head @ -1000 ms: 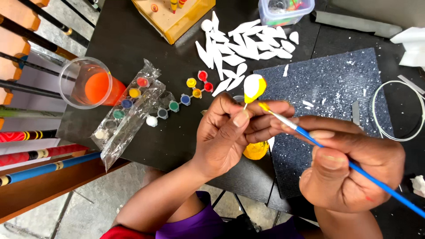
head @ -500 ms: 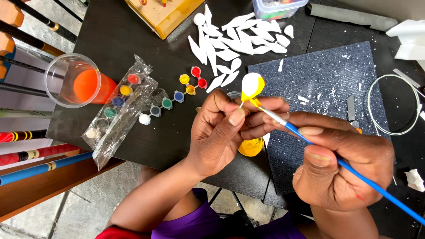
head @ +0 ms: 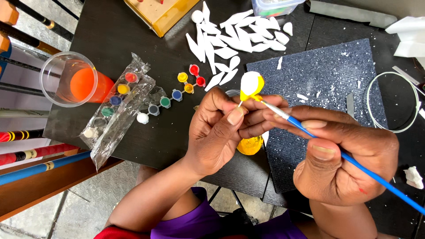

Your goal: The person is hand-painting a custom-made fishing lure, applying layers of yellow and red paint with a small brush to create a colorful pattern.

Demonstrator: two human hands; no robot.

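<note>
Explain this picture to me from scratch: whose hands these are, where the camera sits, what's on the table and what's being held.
There is no machine here: both hands belong to one person, and the camera sits on that person's head, looking down.

The left hand pinches a small petal-shaped piece, white and partly painted yellow. The right hand holds a thin blue-handled paintbrush whose tip meets the piece's yellow edge.

On the black table lie a heap of unpainted white petal shapes, a strip of small paint pots in several colours, another strip inside a clear plastic bag, and a clear cup of orange liquid. A dark blue mat flecked with white scraps lies under the right hand, with a wire loop beside it. A yellow object sits below the hands, mostly hidden.
</note>
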